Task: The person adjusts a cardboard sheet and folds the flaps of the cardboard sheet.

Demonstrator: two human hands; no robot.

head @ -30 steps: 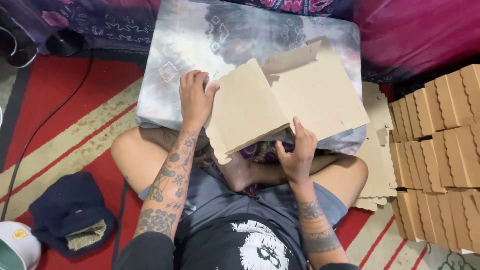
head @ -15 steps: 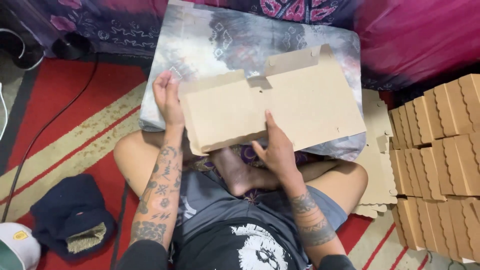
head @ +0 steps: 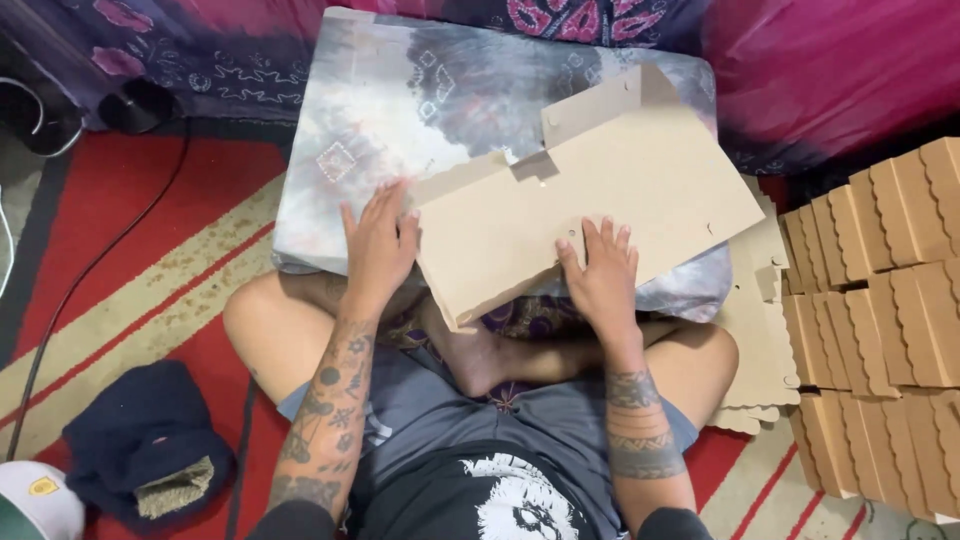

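Sat cross-legged on a red striped rug (head: pixel 130 250), with a flat cardboard box blank (head: pixel 590 215) laid across a tie-dye cushion (head: pixel 400 120). Left hand (head: pixel 380 245) spread open, palm down, fingers at the blank's left edge. Right hand (head: pixel 603 275) pressed flat on its lower middle, gripping nothing. To the right, loose blanks (head: pixel 765 330) beside stacked folded boxes (head: pixel 880 300).

Soft, even indoor light falls from above with faint shadows, no glare, and slight softness throughout.
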